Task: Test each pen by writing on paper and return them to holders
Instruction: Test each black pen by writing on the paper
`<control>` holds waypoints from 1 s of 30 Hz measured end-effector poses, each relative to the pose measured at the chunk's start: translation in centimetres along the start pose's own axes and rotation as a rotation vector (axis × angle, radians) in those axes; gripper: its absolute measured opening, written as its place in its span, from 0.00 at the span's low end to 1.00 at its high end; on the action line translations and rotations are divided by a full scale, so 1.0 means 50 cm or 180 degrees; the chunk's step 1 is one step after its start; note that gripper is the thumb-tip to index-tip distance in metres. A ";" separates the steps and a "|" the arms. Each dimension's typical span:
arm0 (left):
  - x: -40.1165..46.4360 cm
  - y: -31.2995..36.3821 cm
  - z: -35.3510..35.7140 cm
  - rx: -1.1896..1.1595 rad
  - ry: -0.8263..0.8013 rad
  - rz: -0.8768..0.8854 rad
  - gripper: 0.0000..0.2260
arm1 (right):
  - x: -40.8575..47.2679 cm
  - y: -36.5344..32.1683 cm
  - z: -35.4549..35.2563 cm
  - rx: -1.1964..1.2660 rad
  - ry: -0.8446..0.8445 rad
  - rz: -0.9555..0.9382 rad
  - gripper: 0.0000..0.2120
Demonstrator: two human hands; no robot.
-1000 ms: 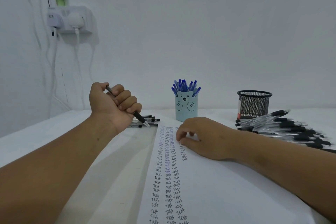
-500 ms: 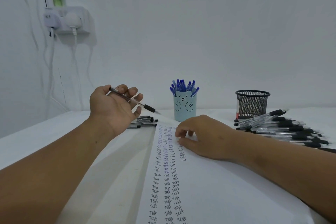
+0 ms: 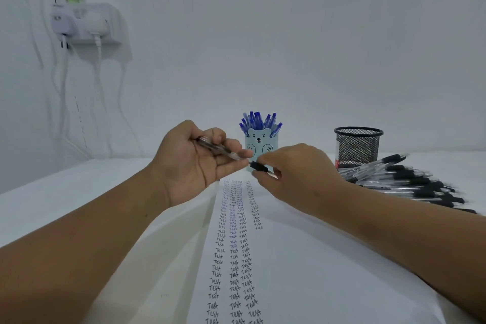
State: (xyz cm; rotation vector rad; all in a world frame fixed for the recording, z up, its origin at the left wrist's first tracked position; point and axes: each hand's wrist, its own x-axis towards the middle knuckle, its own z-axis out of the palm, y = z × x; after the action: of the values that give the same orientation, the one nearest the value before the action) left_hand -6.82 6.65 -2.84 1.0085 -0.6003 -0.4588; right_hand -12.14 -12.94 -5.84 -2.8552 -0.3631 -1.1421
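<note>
Up off the sheet comes the right hand (image 3: pixel 297 173), now meeting the left hand (image 3: pixel 194 160) above the paper (image 3: pixel 302 271), where columns of "Test" run away from us. Left fingers curl round the clear barrel of the pen (image 3: pixel 231 156), palm up; right thumb and fingertips pinch its black grip end. Right of them, a pile of black pens (image 3: pixel 410 181) lies on the table (image 3: pixel 52 192). Beyond the hands, the bear holder (image 3: pixel 263 147) is packed with blue pens (image 3: pixel 259 122); the mesh holder (image 3: pixel 358 146) stands to its right.

Two bare forearms, no sleeves; left hand (image 3: pixel 196 163), right hand (image 3: pixel 297 176)
</note>
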 end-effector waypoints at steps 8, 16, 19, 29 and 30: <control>-0.002 -0.017 -0.003 0.1135 0.0330 -0.0105 0.10 | 0.004 0.006 -0.002 -0.0182 -0.0217 0.0094 0.10; -0.015 -0.022 -0.063 0.4491 -0.0027 -0.0386 0.04 | -0.002 0.042 0.005 0.1034 -0.0183 0.0927 0.03; -0.015 -0.018 -0.072 0.4784 -0.0208 -0.0668 0.12 | 0.006 0.031 -0.002 0.1863 -0.0103 0.1238 0.08; -0.011 -0.024 -0.067 0.4948 -0.0322 -0.0659 0.16 | 0.012 0.001 -0.040 0.4222 -0.1189 0.1920 0.22; -0.012 -0.023 -0.066 0.4937 -0.0340 -0.0702 0.18 | 0.007 -0.006 -0.035 0.4129 -0.1327 0.1872 0.20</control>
State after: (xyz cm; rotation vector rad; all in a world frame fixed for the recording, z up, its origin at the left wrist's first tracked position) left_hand -5.22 8.62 -5.32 2.5483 -0.9478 -0.1633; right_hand -13.15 -12.81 -4.33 -1.7525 -0.1407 -0.0493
